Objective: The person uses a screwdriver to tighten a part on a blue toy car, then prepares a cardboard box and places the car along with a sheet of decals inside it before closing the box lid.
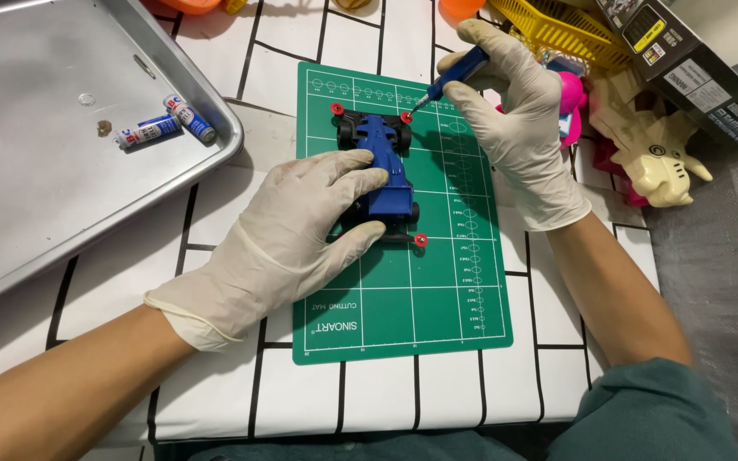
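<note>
A blue toy race car (383,158) with black wheels and small red rollers at its corners lies on a green cutting mat (437,290). My left hand (301,230), in a pale glove, presses down on the car's body from the left. My right hand (514,111), also gloved, holds a blue-handled screwdriver (450,78). Its tip touches the red roller (406,117) at the car's far right corner.
A metal tray (44,171) at the left holds two batteries (168,124) and a small scrap. A yellow basket (565,30), a pink toy (570,107), a cream toy figure (655,149) and a dark box (694,60) crowd the far right. A tiled white cloth covers the table.
</note>
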